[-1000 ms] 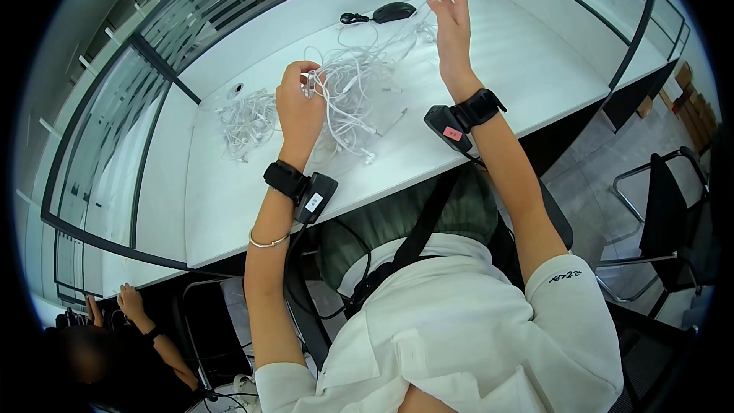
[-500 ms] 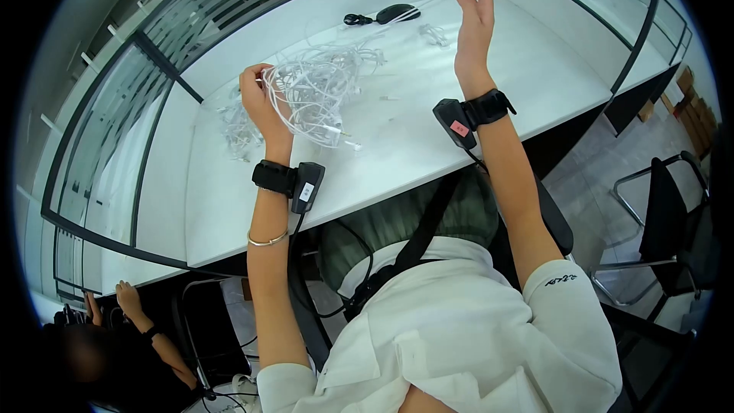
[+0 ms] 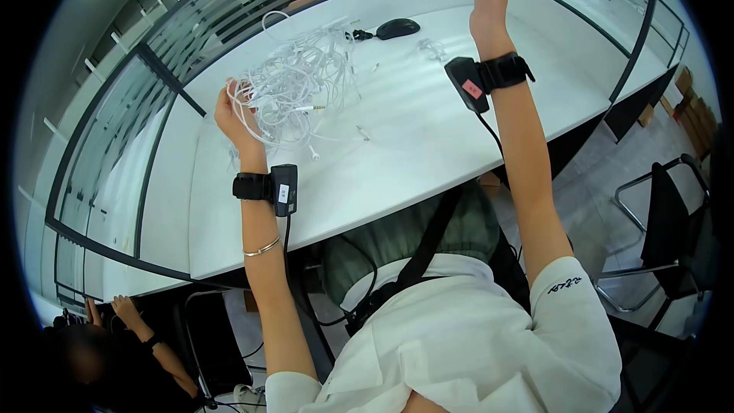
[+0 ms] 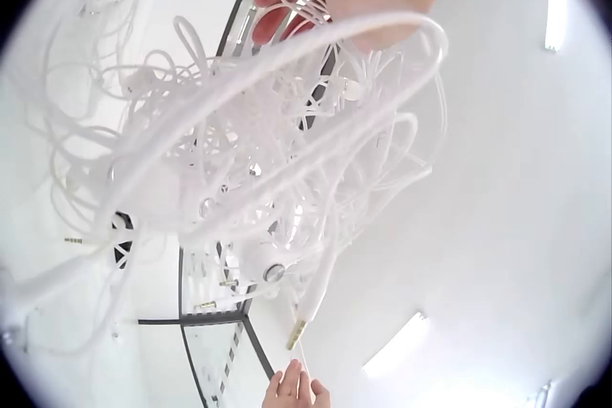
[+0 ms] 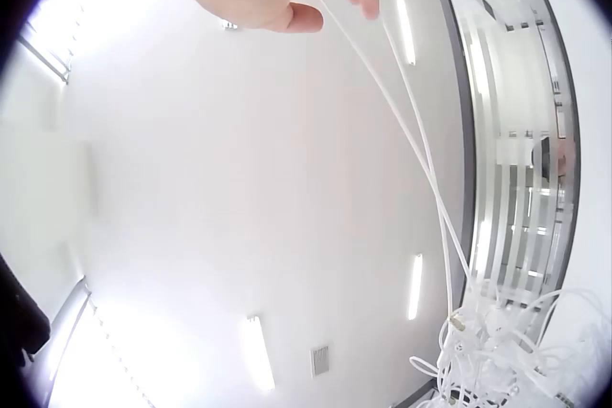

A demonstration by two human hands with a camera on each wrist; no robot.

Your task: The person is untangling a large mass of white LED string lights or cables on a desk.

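Note:
My left hand (image 3: 238, 122) grips one side of a large tangle of white earphones (image 3: 294, 80), raised over the desk. In the left wrist view, gold jack plugs (image 4: 297, 333) and earbuds (image 4: 274, 273) poke out of its loops. Stretched out high at the far right is my right hand (image 3: 491, 11), with an earphone cable (image 5: 411, 131) caught in its fingers. Two strands of that cable cross and run tight down to the tangle, as the right wrist view shows. Part of my left fingers is hidden behind the loops.
On the white desk (image 3: 413, 130), a black mouse (image 3: 397, 28) lies near the back panel. A small clump of clear-white cable (image 3: 432, 48) is right of it, and a small plug (image 3: 363, 133) lies in front. Glass-topped partitions (image 3: 115, 153) border the desk.
My left hand has moved left and lifted the tangle off the desk. My right hand has gone up and to the right, drawing the cable out long.

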